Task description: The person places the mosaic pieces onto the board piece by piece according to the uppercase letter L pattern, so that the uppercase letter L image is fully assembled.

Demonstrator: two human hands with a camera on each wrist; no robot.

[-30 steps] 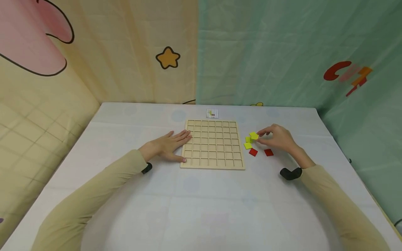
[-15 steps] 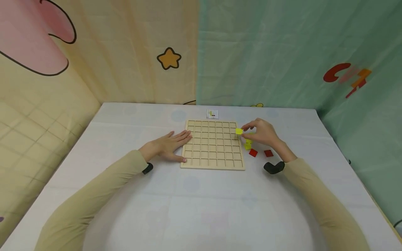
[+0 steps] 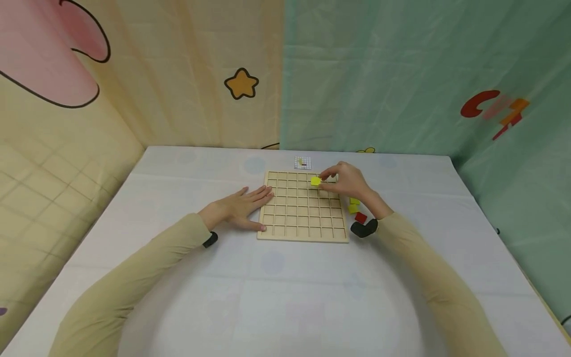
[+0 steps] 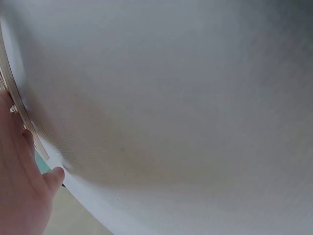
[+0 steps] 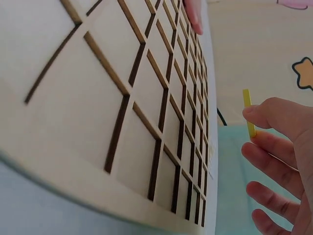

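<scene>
A pale wooden grid board (image 3: 296, 218) lies on the white table, its square cells bare. My left hand (image 3: 241, 208) rests flat along its left edge, fingers spread over the rim; the left wrist view shows the same hand (image 4: 24, 171) at the board's edge. Over the far right part of the board my right hand (image 3: 350, 183) pinches a yellow square tile (image 3: 315, 181) between thumb and index finger. In the right wrist view the tile (image 5: 249, 112) is seen edge-on, held above the board, other fingers loosely bent.
Beside the board's right edge lie yellow tiles (image 3: 354, 208) and a red tile (image 3: 361, 217), partly under my right wrist. A small printed pattern card (image 3: 303, 162) lies beyond the board's far edge. Curtains (image 3: 357, 74) hang behind the table (image 3: 285, 287).
My right hand has lifted the yellow tile from the pile and carried it left over the board's far part. The forearm now hides the second red tile. My left hand stays put.
</scene>
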